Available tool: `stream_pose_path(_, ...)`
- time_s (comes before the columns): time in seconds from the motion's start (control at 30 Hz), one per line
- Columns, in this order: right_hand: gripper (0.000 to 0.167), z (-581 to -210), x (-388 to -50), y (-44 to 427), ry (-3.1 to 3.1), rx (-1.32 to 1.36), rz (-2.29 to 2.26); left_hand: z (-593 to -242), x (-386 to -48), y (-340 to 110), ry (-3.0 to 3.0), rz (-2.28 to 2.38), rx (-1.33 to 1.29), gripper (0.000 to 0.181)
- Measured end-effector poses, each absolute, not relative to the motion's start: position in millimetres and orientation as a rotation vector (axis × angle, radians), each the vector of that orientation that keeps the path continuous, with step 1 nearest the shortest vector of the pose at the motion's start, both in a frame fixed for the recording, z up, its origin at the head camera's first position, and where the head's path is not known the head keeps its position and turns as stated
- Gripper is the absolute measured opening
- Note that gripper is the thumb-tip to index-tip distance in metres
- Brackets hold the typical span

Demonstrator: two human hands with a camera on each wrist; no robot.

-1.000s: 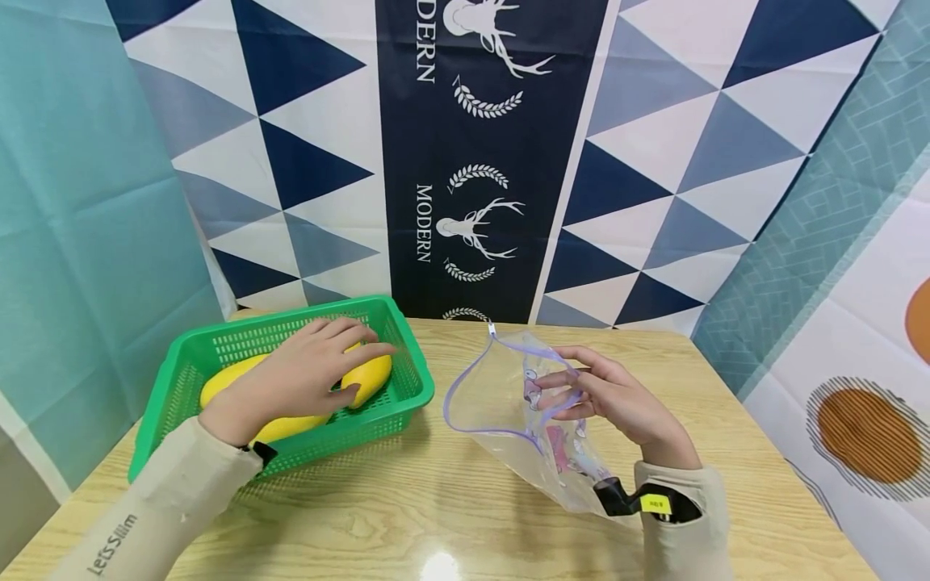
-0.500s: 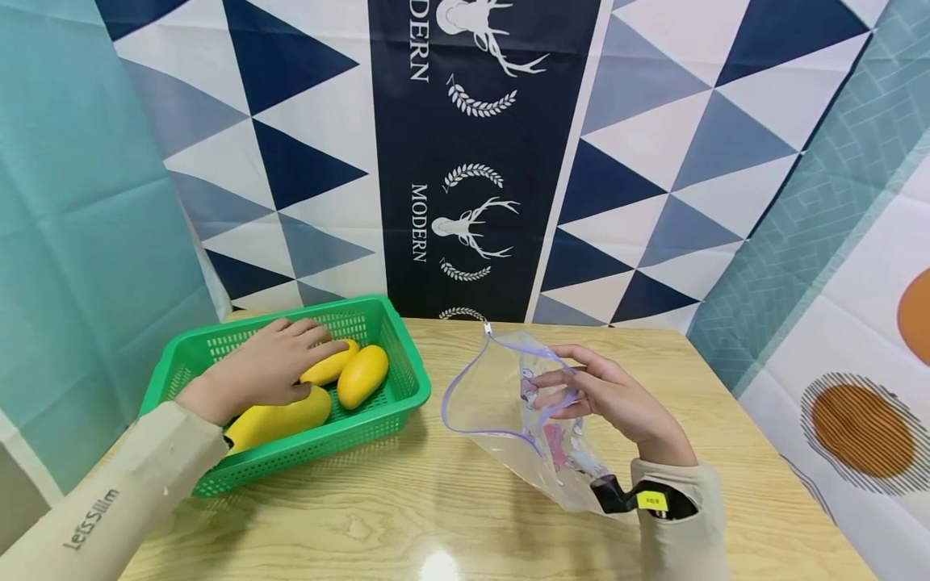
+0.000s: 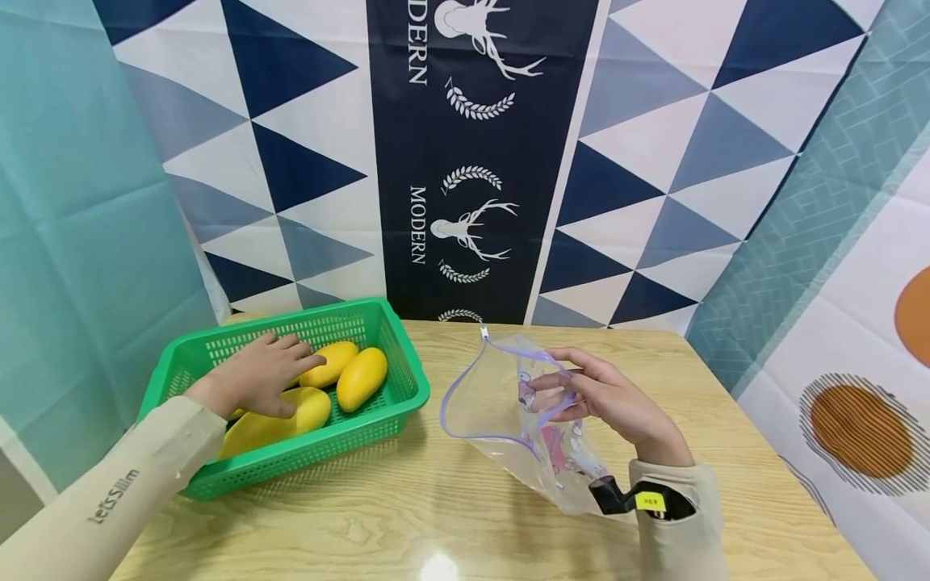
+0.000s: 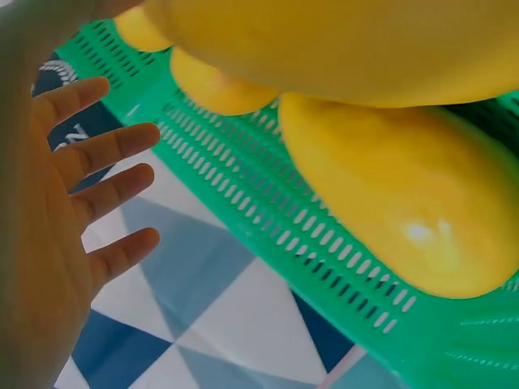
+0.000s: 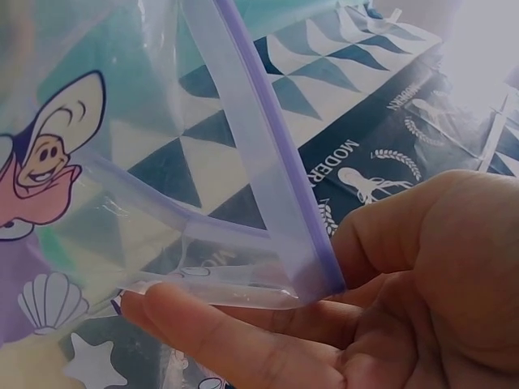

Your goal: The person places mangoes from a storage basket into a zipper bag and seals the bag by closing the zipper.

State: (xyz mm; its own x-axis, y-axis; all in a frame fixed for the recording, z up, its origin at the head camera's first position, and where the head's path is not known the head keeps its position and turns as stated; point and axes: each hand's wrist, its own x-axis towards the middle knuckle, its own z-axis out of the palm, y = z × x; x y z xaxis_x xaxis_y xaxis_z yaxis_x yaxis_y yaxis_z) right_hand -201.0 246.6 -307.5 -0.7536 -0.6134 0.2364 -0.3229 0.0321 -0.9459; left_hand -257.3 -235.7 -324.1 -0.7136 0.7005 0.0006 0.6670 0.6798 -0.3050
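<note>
My left hand (image 3: pixel 257 375) hovers over a green plastic basket (image 3: pixel 341 441), its fingers spread and holding nothing. Several yellow mangoes lie in the basket: one mango (image 3: pixel 362 379) at the right end, another mango (image 3: pixel 330 363) behind it, and a large mango (image 3: pixel 312 409) under the hand. In the left wrist view, the bare fingers (image 4: pixel 122 146) stand apart from the fruit, near the basket's rim. My right hand (image 3: pixel 617 403) pinches the edge of a clear zip bag (image 3: pixel 555 448) with a purple seal and cartoon prints. Its mouth gapes toward the basket.
Basket and bag stand on a light wooden table (image 3: pixel 349 524). Behind the table hangs a patterned cloth (image 3: pixel 320 202), with teal cloth at the left. A zip slider (image 3: pixel 484 332) sits at the bag's far corner. A wrist camera (image 3: pixel 613 494) overlaps the bag's lower end.
My left hand has drawn back leftward from the right-end mango, uncovering it and its neighbour. My right hand keeps its hold on the bag in nearly the same place.
</note>
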Motion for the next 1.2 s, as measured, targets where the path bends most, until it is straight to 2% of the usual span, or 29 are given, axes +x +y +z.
stream_pose_path(0.47, 0.037, -304.8, -200.2, 246.9, 2.057, -0.942, -1.787, -339.3, -262.2, -242.7, -2.976, 0.369, -1.030, 0.077)
stream_pose_path(0.8, 0.038, -306.6, -200.6, 246.8, 2.103, -0.912, -1.758, -349.6, -263.0, -252.0, -3.127, 0.224, -0.928, 0.090)
stream_pose_path(1.2, 0.035, -305.5, -200.1, 247.5, 2.121, -0.899, -1.735, -348.4, -263.9, -253.4, -3.073, 0.194, -0.981, 0.087)
